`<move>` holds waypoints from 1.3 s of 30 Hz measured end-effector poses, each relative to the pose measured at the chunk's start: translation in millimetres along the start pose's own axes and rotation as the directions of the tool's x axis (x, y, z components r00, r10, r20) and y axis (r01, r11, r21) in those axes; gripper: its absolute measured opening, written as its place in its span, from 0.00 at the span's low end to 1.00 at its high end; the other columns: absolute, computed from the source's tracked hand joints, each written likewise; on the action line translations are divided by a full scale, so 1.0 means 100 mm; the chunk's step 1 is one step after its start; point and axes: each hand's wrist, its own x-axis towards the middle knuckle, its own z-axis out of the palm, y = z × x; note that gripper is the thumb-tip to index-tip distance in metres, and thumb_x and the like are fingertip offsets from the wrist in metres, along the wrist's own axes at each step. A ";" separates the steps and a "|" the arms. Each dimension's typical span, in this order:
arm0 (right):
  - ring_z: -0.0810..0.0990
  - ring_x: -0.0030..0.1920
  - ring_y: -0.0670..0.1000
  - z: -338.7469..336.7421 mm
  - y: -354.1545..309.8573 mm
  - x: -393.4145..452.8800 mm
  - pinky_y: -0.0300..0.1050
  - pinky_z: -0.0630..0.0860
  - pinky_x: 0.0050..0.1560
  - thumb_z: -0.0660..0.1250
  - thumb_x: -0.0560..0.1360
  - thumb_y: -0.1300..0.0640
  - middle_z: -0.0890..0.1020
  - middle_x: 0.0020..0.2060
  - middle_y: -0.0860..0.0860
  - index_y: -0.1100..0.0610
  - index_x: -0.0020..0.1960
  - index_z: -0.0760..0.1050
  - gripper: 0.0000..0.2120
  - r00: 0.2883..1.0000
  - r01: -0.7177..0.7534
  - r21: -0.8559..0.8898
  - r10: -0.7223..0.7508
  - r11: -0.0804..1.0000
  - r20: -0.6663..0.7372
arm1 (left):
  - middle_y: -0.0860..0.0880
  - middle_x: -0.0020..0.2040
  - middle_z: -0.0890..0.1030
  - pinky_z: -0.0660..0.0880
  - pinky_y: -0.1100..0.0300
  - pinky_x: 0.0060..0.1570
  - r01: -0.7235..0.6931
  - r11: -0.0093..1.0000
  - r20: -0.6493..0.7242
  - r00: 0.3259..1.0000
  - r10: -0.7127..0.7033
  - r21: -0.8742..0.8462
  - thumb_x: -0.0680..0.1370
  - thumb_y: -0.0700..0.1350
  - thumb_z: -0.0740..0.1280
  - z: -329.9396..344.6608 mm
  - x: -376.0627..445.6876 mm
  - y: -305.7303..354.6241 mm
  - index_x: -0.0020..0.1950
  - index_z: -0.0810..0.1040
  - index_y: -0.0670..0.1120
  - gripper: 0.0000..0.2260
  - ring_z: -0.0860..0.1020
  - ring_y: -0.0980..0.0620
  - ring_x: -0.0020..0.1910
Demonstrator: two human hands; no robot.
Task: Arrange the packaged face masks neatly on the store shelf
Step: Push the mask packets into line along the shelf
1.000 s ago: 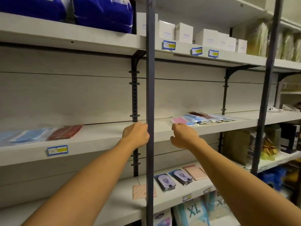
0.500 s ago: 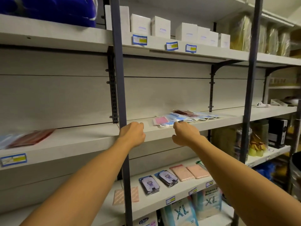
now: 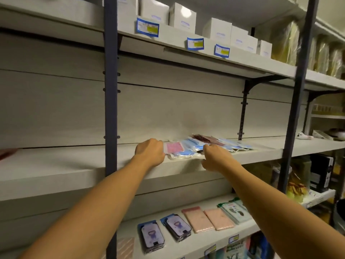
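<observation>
A pale grey, matt laminate shelf (image 3: pixel 74 165) is seen at mid height in a store aisle, backed by grey wall panels and fronted by dark metal uprights (image 3: pixel 110 90). The packaged face masks (image 3: pixel 197 146) are found on this shelf, right of the near upright, as a loose, overlapping spread of flat, glossy plastic sleeves: a pink pack (image 3: pixel 174 147) at the left end, blue packs in the middle, reddish-brown packs (image 3: pixel 207 139) toward the back.

The left hand (image 3: pixel 150 152) is placed at the left edge of the spread, touching the pink pack; its fingers are curled away from view, so it cannot be told whether anything is gripped. The right hand (image 3: pixel 216 156) is set on the front of the spread, fingers bent down onto the blue packs; a grip cannot be confirmed.

White cardboard boxes (image 3: pixel 216 30) and blue-bordered price labels (image 3: pixel 195 43) are noted on the shelf above. Pink flat packs (image 3: pixel 209 218) and carded items (image 3: pixel 177 228) are laid on the shelf below.
</observation>
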 end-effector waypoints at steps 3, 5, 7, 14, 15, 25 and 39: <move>0.78 0.47 0.53 0.09 0.13 0.33 0.46 0.79 0.47 0.67 0.77 0.55 0.79 0.51 0.53 0.57 0.57 0.73 0.11 0.999 0.015 -0.005 -0.015 1.000 -0.038 | 0.46 0.60 0.78 0.76 0.53 0.49 -0.005 1.000 0.014 1.000 0.005 -0.015 0.80 0.48 0.61 0.16 0.30 0.06 0.63 0.76 0.47 0.13 0.79 0.43 0.56; 0.77 0.45 0.52 0.14 0.21 0.50 0.45 0.78 0.43 0.68 0.77 0.54 0.79 0.49 0.52 0.56 0.56 0.73 0.10 0.999 0.014 -0.001 -0.014 1.000 -0.047 | 0.46 0.59 0.79 0.77 0.54 0.49 -0.004 1.000 0.019 1.000 0.005 -0.025 0.80 0.48 0.61 0.24 0.48 0.10 0.62 0.77 0.48 0.12 0.79 0.43 0.54; 0.77 0.45 0.52 0.19 0.31 0.65 0.48 0.80 0.46 0.68 0.76 0.53 0.79 0.50 0.52 0.56 0.56 0.74 0.11 0.999 0.002 0.001 -0.002 1.000 -0.047 | 0.46 0.58 0.79 0.76 0.55 0.46 -0.003 1.000 0.024 1.000 0.003 -0.025 0.80 0.47 0.62 0.31 0.63 0.14 0.60 0.78 0.48 0.11 0.79 0.43 0.52; 0.77 0.46 0.55 0.29 0.69 1.05 0.49 0.77 0.43 0.60 0.77 0.56 0.80 0.54 0.55 0.56 0.62 0.73 0.15 0.996 -0.053 0.081 0.059 0.995 -0.065 | 0.47 0.57 0.79 0.76 0.56 0.46 0.067 0.994 0.107 0.993 -0.058 -0.081 0.77 0.47 0.62 0.45 1.08 0.26 0.58 0.79 0.49 0.12 0.79 0.44 0.52; 0.76 0.46 0.55 0.32 0.76 1.10 0.49 0.74 0.43 0.59 0.77 0.56 0.80 0.54 0.56 0.56 0.61 0.73 0.14 0.996 -0.061 0.075 0.066 0.995 -0.063 | 0.47 0.56 0.79 0.77 0.55 0.46 0.085 0.991 0.134 0.988 -0.071 -0.103 0.77 0.48 0.62 0.47 1.12 0.26 0.58 0.79 0.49 0.12 0.79 0.44 0.52; 0.75 0.45 0.57 0.58 1.44 1.55 0.48 0.72 0.42 0.56 0.81 0.53 0.76 0.45 0.55 0.57 0.52 0.73 0.10 0.990 -0.121 0.090 0.127 0.989 -0.063 | 0.46 0.50 0.77 0.72 0.57 0.46 0.344 0.931 0.395 0.877 -0.274 -0.119 0.77 0.65 0.66 0.55 1.32 0.45 0.52 0.76 0.47 0.21 0.76 0.45 0.49; 0.79 0.41 0.59 0.71 1.51 1.79 0.46 0.74 0.39 0.59 0.76 0.44 0.83 0.42 0.57 0.56 0.47 0.82 0.19 0.991 0.136 0.362 -0.132 0.922 -0.035 | 0.46 0.56 0.83 0.77 0.53 0.55 0.620 0.734 0.323 0.779 -0.537 -0.277 0.72 0.51 0.77 0.42 1.22 0.63 0.58 0.82 0.45 0.18 0.80 0.46 0.54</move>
